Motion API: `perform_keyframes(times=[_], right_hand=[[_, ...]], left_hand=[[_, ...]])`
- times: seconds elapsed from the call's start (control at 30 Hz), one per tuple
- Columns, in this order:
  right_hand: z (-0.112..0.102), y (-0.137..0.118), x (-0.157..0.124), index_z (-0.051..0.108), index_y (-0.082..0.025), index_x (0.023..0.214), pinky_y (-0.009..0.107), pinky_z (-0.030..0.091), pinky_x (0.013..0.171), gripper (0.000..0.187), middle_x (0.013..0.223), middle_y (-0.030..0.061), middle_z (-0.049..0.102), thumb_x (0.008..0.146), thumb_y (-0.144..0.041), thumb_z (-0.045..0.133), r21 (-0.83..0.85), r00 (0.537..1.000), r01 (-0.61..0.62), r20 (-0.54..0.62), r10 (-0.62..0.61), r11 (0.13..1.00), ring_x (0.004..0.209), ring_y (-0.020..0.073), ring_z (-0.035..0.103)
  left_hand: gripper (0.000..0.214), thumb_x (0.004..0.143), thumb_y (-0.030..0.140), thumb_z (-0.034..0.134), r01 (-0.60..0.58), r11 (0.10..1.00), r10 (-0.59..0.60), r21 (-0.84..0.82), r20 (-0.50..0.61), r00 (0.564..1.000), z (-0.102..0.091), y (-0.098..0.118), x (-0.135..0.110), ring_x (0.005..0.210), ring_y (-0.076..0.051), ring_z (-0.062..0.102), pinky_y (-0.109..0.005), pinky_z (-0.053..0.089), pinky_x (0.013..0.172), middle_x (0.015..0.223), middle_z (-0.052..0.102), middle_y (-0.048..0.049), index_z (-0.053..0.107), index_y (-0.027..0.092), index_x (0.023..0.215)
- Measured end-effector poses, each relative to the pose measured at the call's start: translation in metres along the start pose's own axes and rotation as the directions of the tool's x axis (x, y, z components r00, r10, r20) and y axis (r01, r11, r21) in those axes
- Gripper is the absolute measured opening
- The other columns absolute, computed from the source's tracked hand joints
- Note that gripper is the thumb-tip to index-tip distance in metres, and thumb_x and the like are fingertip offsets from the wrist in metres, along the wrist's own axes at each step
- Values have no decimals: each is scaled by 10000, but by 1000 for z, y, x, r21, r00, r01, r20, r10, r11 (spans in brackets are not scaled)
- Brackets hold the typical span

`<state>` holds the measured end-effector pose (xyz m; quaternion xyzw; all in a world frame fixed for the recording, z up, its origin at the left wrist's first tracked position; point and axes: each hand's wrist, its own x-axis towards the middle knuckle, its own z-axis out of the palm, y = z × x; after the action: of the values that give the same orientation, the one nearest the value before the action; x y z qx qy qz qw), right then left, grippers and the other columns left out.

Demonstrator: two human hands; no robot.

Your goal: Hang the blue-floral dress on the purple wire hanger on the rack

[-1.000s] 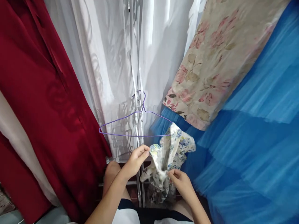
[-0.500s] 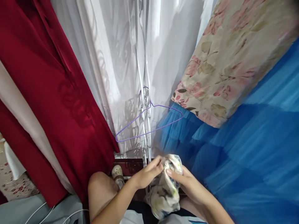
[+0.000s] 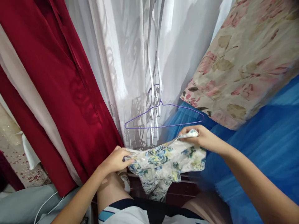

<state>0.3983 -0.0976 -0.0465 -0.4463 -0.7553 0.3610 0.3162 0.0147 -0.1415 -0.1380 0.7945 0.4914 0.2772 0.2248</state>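
Note:
A white garment [image 3: 161, 158] with a blue, green and yellow floral print is stretched between my two hands below the hanger. My left hand [image 3: 118, 160] pinches its left upper edge between thumb and fingers. At the opposite end, my right hand [image 3: 198, 137] grips the upper edge, with some fingers hidden behind the cloth. The lower part hangs loose and crumpled over my lap. Just above it, a purple wire hanger [image 3: 163, 126] hangs from a white metal stand [image 3: 153, 74], with nothing on it. My right hand is close under the hanger's right end.
Red cloth [image 3: 77, 99] hangs at the left, white curtains [image 3: 126, 62] behind the stand. On the right hang a pink-flowered cloth [image 3: 233, 71] and blue tulle [image 3: 263, 149]. A grey surface with a white cable [image 3: 46, 202] lies at lower left. My legs are below the garment.
My hands have moved apart and up, my left to the left and my right to the right. The bunched garment is now spread out between them. The view has shifted slightly.

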Motion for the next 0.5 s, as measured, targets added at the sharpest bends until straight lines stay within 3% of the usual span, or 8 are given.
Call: perform_keyframes(times=[0.07, 0.13, 0.2, 0.27, 0.4, 0.5], right_hand=[[0, 6, 20, 751, -146, 880, 280, 464, 575, 340, 782, 79, 709, 736, -454, 755, -17, 995, 51, -83, -52, 999, 669, 201, 603], [2, 13, 35, 758, -153, 988, 313, 499, 683, 383, 926, 94, 745, 747, -450, 741, -51, 982, 84, -168, -92, 995, 805, 248, 654], [5, 20, 46, 736, -164, 1111, 339, 500, 750, 456, 1025, 94, 748, 757, -450, 728, -137, 964, 90, -236, -120, 986, 888, 278, 668], [9, 27, 51, 715, -166, 1169, 352, 493, 780, 496, 1051, 97, 748, 777, -470, 702, -241, 959, 83, -243, -143, 967, 916, 295, 673], [18, 37, 52, 728, -163, 932, 302, 455, 678, 420, 823, 67, 735, 864, -546, 571, -322, 975, 131, -128, -181, 938, 763, 244, 645], [26, 40, 50, 619, -186, 729, 268, 371, 579, 431, 637, 18, 622, 909, -556, 491, -363, 967, 141, -148, -206, 921, 617, 176, 535]], left_hand=[[366, 719, 583, 711, -55, 976, 51, 210, 26, 998, -16, 2, 0, 843, -250, 571, -352, 359, 842, 881, 687, -63, 716, 239, 846], [502, 676, 558, 757, -99, 944, 82, 316, 66, 994, -27, 5, 0, 927, -279, 574, -365, 353, 870, 997, 690, -74, 692, 250, 1067], [459, 782, 461, 689, -136, 935, 112, 329, 89, 990, -35, 7, 1, 974, -274, 585, -362, 354, 881, 1057, 694, -70, 645, 263, 1194], [317, 910, 327, 518, -160, 938, 141, 307, 82, 987, -43, 6, 4, 978, -247, 605, -355, 361, 891, 1070, 704, -58, 653, 281, 1194], [352, 964, 303, 373, -112, 949, 128, 296, -35, 991, -65, -7, 21, 912, -243, 623, -366, 408, 918, 990, 716, -63, 696, 268, 1097], [360, 964, 312, 350, -121, 923, 161, 364, -84, 983, -85, -24, 43, 912, -250, 629, -390, 418, 985, 927, 713, -65, 699, 243, 1023]])
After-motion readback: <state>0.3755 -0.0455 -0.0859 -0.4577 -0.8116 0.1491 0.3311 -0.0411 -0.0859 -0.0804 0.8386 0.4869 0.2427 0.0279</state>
